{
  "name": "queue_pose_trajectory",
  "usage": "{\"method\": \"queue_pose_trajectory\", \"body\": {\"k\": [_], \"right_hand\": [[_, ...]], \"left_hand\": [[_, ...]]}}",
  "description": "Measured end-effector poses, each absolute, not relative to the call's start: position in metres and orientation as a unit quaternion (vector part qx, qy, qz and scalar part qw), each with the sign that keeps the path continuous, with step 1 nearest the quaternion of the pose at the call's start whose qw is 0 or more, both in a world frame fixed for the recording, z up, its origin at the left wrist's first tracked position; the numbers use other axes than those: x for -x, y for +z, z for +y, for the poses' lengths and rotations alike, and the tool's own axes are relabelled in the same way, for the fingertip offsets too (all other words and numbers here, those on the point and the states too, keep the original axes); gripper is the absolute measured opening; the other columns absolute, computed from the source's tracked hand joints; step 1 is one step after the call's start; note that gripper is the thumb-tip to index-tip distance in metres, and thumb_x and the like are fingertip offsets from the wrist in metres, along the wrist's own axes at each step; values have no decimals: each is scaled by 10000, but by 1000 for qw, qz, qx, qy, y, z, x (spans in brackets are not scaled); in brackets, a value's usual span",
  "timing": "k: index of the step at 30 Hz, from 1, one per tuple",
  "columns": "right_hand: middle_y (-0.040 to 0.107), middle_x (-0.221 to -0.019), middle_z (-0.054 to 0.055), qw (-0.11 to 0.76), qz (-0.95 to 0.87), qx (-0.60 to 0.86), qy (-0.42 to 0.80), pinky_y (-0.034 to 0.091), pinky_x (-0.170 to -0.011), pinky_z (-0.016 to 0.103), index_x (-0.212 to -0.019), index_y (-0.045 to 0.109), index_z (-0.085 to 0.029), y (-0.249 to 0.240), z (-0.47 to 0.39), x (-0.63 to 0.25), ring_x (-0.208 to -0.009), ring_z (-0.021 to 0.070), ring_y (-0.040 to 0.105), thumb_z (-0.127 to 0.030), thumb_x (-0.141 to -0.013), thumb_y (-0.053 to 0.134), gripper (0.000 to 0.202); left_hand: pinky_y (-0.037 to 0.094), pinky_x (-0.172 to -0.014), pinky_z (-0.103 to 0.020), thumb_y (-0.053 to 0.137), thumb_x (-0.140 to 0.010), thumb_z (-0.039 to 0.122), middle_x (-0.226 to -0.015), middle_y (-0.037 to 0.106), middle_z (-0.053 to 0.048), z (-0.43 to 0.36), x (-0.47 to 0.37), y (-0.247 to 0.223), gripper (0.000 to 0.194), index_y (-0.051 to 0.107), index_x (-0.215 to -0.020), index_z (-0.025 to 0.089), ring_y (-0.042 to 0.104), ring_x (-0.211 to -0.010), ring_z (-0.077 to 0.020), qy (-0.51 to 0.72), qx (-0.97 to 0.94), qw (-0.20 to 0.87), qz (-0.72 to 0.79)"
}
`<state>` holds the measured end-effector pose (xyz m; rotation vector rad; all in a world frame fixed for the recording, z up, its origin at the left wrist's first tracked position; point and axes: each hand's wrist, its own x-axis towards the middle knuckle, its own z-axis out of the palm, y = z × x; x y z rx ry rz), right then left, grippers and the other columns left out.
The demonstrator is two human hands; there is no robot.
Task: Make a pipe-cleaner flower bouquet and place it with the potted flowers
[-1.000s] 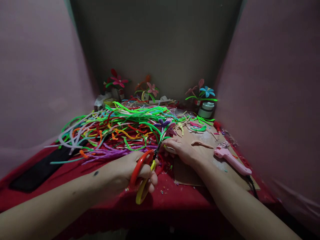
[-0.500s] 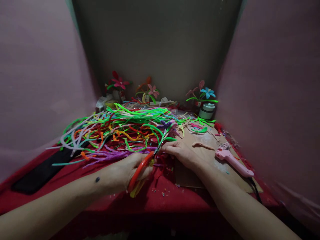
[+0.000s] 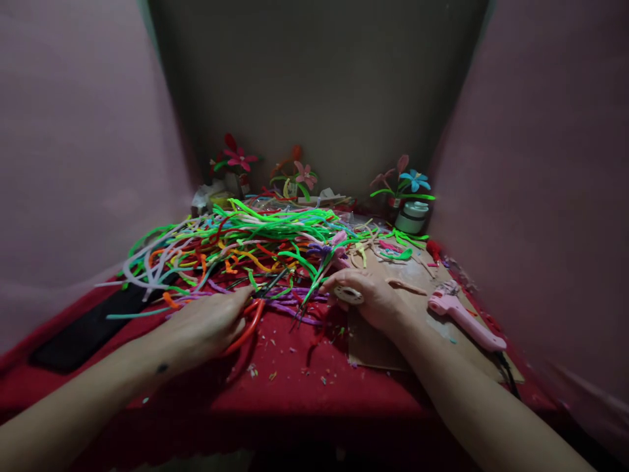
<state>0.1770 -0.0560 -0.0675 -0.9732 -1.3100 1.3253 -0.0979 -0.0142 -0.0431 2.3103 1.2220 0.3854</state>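
Observation:
My left hand (image 3: 211, 321) is closed on scissors (image 3: 249, 328) with red-orange handles, low over the front of the pile; their dark blades point up and to the right. My right hand (image 3: 363, 292) is closed at the cardboard's left edge. Its fingertips pinch the green stem (image 3: 319, 275) of a pipe-cleaner flower (image 3: 338, 246) with purple and pink petals. Thin wire ends stick out at the stem's lower tip. A small white disc with holes (image 3: 348, 294), like a spool, shows in the curl of the same hand. Colourful pipe cleaners (image 3: 265, 226) lie heaped behind both hands.
On the cardboard (image 3: 373, 347) rests a pink glue gun (image 3: 466, 318) with a black cord. A black phone-like slab (image 3: 83, 334) lies at left. Finished flowers (image 3: 239, 157) and a grey lidded jar (image 3: 411, 216) stand at the back. Scraps dot the red cloth (image 3: 295, 393).
My left hand has moved left with the scissors, away from the flower stem. My right hand has turned, and the white disc now shows in it. The view has shifted slightly.

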Motion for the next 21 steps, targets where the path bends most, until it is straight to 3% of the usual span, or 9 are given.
{"method": "queue_pose_trajectory", "body": {"k": [2, 5, 8, 12, 17, 21], "right_hand": [[605, -649, 25, 504, -530, 395, 556, 332, -489, 235, -776, 703, -168, -65, -59, -175, -529, 110, 467, -306, -774, 501, 244], [627, -726, 38, 511, -523, 409, 546, 348, -497, 235, -771, 689, -187, -59, -64, -170, -592, 127, 508, -353, -795, 483, 266], [631, -752, 41, 526, -500, 414, 550, 368, -516, 235, -760, 680, -199, -55, -67, -164, -627, 132, 533, -450, -830, 449, 349], [628, -747, 46, 559, -453, 388, 576, 365, -499, 228, -775, 690, -183, -57, -67, -161, -602, 125, 535, -552, -819, 457, 439], [586, -633, 26, 565, -433, 398, 578, 329, -462, 211, -742, 683, -171, -61, -67, -162, -523, 99, 475, -609, -788, 481, 485], [588, -647, 24, 565, -437, 406, 570, 358, -500, 217, -749, 669, -177, -62, -68, -162, -550, 104, 488, -614, -790, 477, 479]], "left_hand": [[323, -566, -309, 536, -750, 300, -691, 596, -86, -11, 96, -48, 196, 618, -890, 191, 525, -582, -214, 89, -873, 137, 460], [373, -633, -328, 494, -779, 330, -781, 631, -109, -16, 78, -36, 216, 626, -850, 175, 576, -691, -245, 77, -884, 65, 456], [405, -758, -297, 445, -840, 383, -982, 653, -74, -25, 48, -17, 308, 594, -1052, 216, 591, -876, -222, 154, -900, 126, 389], [429, -721, -261, 504, -829, 381, -911, 647, -53, -32, 15, -12, 287, 599, -1013, 182, 576, -824, -179, 264, -859, 260, 354], [424, -692, -251, 563, -809, 330, -849, 581, -29, -31, 1, -25, 261, 578, -1017, 173, 536, -761, -144, 341, -837, 276, 326], [407, -656, -237, 551, -824, 327, -820, 551, -22, -32, -6, -25, 170, 602, -894, 182, 508, -722, -128, 356, -853, 240, 298]]}}
